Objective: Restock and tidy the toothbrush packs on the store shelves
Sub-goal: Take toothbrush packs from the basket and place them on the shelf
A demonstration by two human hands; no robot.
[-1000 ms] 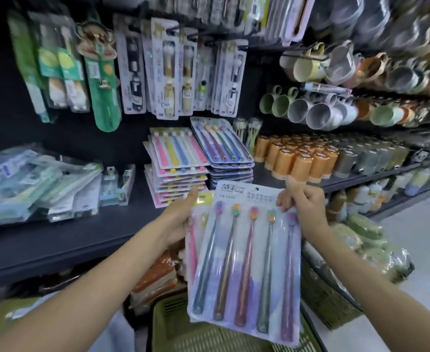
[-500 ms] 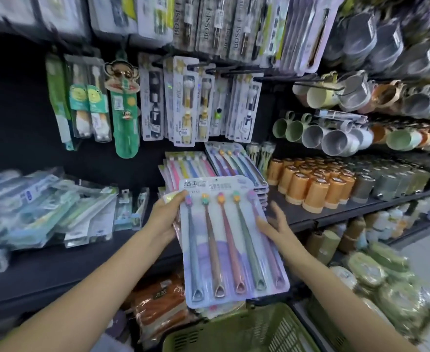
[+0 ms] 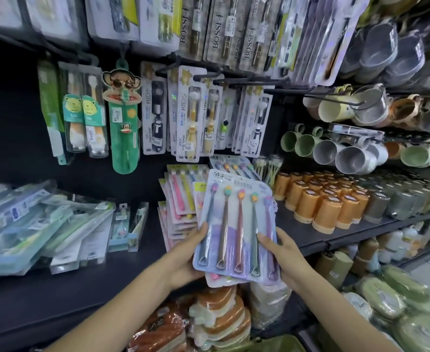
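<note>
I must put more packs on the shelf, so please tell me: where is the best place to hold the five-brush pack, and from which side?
Probably grip the five-brush pack by its two long lower edges, one hand from each side, as the left hand and right hand do here. It is a flat, wide card, tilted top-first toward the stack of packs, so edge grips likely keep it steady.

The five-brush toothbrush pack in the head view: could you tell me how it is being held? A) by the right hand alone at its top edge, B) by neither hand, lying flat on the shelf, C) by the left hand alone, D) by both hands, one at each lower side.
D: the left hand grips the lower left edge of the five-brush toothbrush pack, and the right hand grips its lower right edge.
</note>
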